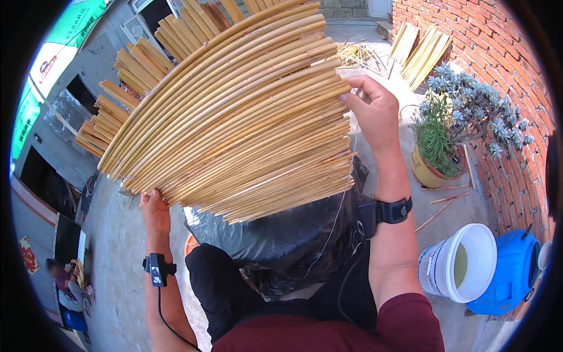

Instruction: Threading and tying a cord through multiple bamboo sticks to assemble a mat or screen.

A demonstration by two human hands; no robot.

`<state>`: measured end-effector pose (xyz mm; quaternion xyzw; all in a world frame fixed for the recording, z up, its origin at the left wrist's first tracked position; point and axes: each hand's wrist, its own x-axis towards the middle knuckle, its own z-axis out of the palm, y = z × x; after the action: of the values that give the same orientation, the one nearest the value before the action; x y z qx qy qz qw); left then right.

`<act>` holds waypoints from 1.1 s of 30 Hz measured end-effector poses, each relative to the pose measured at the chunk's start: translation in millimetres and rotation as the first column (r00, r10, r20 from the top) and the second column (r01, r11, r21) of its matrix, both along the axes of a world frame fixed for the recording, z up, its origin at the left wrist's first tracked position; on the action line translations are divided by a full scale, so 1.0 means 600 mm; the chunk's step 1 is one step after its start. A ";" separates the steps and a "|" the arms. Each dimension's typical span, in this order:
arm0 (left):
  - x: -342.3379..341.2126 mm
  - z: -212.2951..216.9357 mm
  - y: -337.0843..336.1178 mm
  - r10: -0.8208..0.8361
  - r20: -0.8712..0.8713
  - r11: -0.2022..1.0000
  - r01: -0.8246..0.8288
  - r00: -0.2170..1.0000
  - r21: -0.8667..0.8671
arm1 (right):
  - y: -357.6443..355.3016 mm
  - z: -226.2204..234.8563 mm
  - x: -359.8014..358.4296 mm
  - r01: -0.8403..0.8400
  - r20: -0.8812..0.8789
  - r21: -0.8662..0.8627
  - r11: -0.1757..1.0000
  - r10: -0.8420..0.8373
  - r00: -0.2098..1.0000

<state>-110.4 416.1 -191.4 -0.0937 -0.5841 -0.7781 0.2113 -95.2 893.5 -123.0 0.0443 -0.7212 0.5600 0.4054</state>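
A broad mat of pale yellow plant stalks (pixel 234 123), laid side by side and bound with thin thread, is held up in front of me. My left hand (pixel 156 215) is closed on its lower left edge, the fingertips partly hidden behind it. At the upper right edge, my right hand (pixel 375 108) pinches the stalk ends between thumb and fingers. Below the mat lies a black plastic sheet (pixel 264 237) over something I cannot make out, in front of my knees. A loose thread (pixel 329 234) hangs from the mat's right side across the sheet.
More stalk bundles (pixel 138 64) stand behind the mat. Others (pixel 425 53) lean on the brick wall (pixel 492 35), near loose stalks (pixel 355 54). To the right are a potted plant (pixel 437 152), a white bucket (pixel 437 270) and a blue barrel (pixel 507 276). Another person (pixel 67 284) sits far left.
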 end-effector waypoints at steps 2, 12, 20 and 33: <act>0.018 -0.004 -0.026 -0.061 0.014 0.998 0.061 0.998 -0.027 | -0.010 0.007 0.010 -0.012 0.004 -0.004 1.000 0.012 1.000; 0.125 -0.058 -0.099 -0.195 0.066 0.979 0.190 0.979 0.075 | -0.070 0.022 0.080 -0.134 0.005 -0.122 0.983 0.136 0.991; 0.255 -0.055 -0.028 -0.239 0.191 0.971 0.238 0.952 0.028 | -0.034 0.008 0.093 -0.356 0.069 -0.457 0.815 0.431 0.900; 0.355 -0.117 0.233 -0.561 -0.109 0.394 0.149 0.821 -0.907 | 0.056 -0.150 0.136 -0.157 0.107 -0.796 0.584 0.391 0.914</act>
<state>102.7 555.8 -261.4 -0.4691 -0.8021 -0.3624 0.0723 -13.5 927.3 -213.3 -0.0990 -0.4428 0.8708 0.1896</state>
